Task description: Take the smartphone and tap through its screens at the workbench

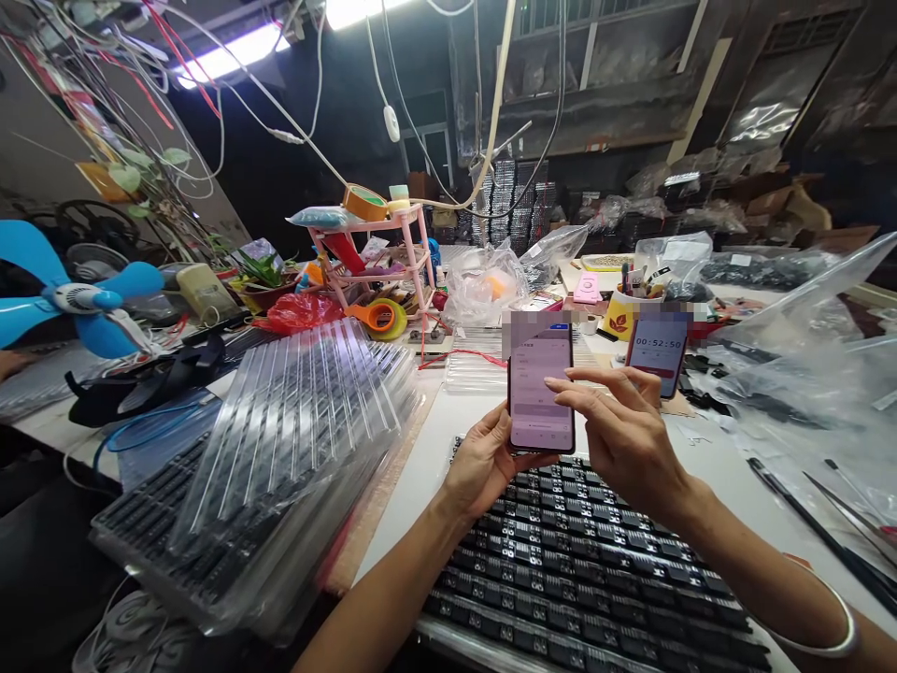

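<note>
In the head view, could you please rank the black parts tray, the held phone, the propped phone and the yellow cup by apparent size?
1. black parts tray, nearest the camera
2. held phone
3. propped phone, farther off, so unsure
4. yellow cup

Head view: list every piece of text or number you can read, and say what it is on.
"00:52:50": on the screen of the propped phone, behind the right hand.
Held phone, gripped by the left hand: screen text too small and partly blurred to read.
Yellow cup: a leaf sign, no readable words.
</note>
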A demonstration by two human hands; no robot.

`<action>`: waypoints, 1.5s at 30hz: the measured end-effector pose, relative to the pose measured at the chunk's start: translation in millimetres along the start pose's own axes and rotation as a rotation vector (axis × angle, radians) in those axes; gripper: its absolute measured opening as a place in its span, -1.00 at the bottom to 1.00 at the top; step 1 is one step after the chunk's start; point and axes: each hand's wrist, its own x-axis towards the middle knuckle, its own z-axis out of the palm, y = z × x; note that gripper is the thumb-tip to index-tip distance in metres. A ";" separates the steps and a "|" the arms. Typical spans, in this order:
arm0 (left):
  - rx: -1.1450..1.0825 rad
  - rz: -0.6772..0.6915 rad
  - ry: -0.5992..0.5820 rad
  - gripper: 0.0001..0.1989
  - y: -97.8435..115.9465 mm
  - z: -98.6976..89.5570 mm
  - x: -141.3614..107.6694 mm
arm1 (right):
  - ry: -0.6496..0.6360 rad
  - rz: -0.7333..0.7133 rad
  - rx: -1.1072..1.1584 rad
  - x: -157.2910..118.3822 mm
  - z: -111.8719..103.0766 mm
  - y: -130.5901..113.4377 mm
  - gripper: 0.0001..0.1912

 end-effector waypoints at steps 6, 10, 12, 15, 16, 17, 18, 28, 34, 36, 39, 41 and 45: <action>0.011 0.010 -0.010 -0.69 1.4 0.9 0.1 | 0.005 -0.007 0.002 0.5 -1.0 -1.2 -0.69; 0.011 0.006 -0.025 -0.68 1.2 0.1 -0.1 | 0.016 -0.016 -0.007 0.6 -0.5 -2.0 -0.70; 0.016 0.005 -0.026 -0.68 1.3 0.2 -0.3 | 0.016 -0.017 -0.009 0.5 -0.3 -2.1 -0.70; 0.026 0.003 -0.026 -0.68 1.7 0.8 -0.8 | 0.010 -0.020 -0.007 0.4 0.0 -2.0 -0.68; 0.028 0.004 -0.026 -0.68 1.7 1.0 -0.9 | 0.009 -0.023 -0.005 0.3 0.0 -2.1 -0.67; 0.030 0.005 -0.028 -0.68 1.8 1.1 -0.9 | 0.007 -0.026 -0.002 0.3 0.1 -2.2 -0.67; 0.031 0.007 -0.028 -0.68 1.7 1.1 -0.9 | 0.002 -0.028 0.002 0.2 0.2 -2.5 -0.66; 0.009 0.013 -0.023 -0.66 -0.6 -1.1 -0.1 | -0.034 -0.043 0.038 0.5 2.3 -6.2 -0.64; 0.005 0.002 -0.024 -0.68 0.0 0.4 -1.2 | -0.036 -0.040 0.039 0.6 2.2 -6.4 -0.64; 0.010 0.001 -0.019 -0.68 0.4 1.3 -1.6 | -0.030 -0.035 0.035 0.9 2.2 -6.5 -0.64; 0.009 -0.004 -0.010 -0.68 -0.5 1.5 -1.6 | -0.024 -0.031 0.030 1.6 2.6 -7.2 -0.68; 0.008 -0.009 -0.007 -0.68 -2.3 0.9 -1.2 | -0.026 -0.029 0.025 2.1 3.0 -7.7 -0.70; 0.012 -0.020 -0.007 -0.69 -6.2 -0.3 -0.8 | -0.045 -0.027 0.008 1.9 4.5 -7.0 -0.71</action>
